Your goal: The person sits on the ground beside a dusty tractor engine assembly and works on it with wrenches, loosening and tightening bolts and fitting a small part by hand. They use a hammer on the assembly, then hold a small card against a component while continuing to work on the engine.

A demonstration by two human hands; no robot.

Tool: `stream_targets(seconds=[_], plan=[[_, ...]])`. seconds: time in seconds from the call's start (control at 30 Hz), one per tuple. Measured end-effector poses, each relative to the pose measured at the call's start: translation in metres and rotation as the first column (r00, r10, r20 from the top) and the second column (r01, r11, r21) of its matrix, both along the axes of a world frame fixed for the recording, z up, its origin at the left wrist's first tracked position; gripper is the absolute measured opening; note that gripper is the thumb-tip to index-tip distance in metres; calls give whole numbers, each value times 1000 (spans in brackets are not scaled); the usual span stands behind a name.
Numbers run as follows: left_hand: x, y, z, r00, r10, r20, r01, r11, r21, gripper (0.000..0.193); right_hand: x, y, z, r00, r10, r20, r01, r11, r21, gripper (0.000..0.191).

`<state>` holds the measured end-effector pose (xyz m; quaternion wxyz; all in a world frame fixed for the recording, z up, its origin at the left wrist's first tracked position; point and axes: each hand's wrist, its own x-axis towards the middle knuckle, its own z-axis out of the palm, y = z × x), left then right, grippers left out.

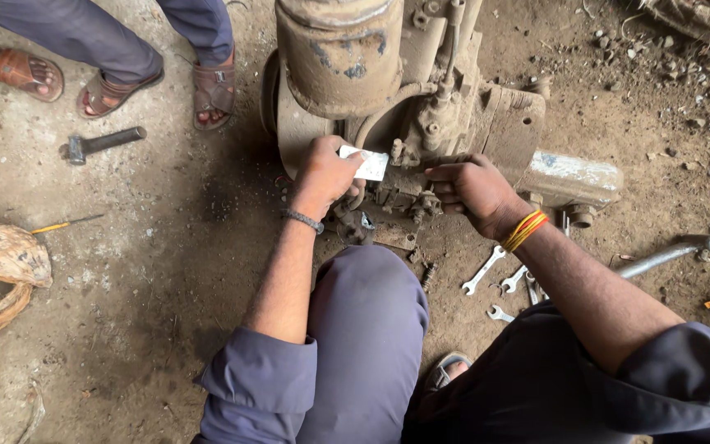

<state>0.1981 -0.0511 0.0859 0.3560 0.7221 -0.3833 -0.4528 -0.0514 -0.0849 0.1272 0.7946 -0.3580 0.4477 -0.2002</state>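
A rusty, dirt-caked engine (347, 57) stands on the earth floor in front of me. My left hand (326, 174) pinches a small white flat piece (367, 163) and presses it against the engine's side. My right hand (472, 191), with red and yellow threads at the wrist, has its fingers curled on the engine's lower fittings (408, 197), just right of the white piece. I cannot tell whether the right hand holds a tool. My knee (367, 296) rises directly below both hands.
Several spanners (486, 270) lie on the ground by my right forearm, with a metal pipe (667, 255) further right. A hammer (100, 143) lies at the upper left near another person's sandalled feet (211, 92). Coconut husks (6, 255) sit at the left edge.
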Motion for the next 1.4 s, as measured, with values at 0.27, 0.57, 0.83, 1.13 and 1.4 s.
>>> stream_targets(seconds=[0.27, 0.57, 0.83, 1.13, 1.4], plan=[[-9, 14, 3, 978, 125, -167, -130, 991, -19, 12, 2, -1, 0, 997, 26, -73, -30, 998, -63, 13], [-14, 29, 2, 937, 217, -274, -217, 976, 30, 15, 1, 2, 4, 996, 36, -80, -42, 997, -68, 8], [-15, 27, 3, 949, 168, -266, -173, 985, 3, 19, 2, 6, 11, 992, 49, -117, -60, 994, -86, 36], [0, 36, 14, 886, 65, -459, -28, 996, 88, 31, 1, 6, 14, 977, 71, -199, -95, 989, -117, 33], [-10, 34, 17, 921, 101, -377, -42, 986, 162, 35, 0, 6, 12, 977, 82, -198, -110, 985, -134, 37]])
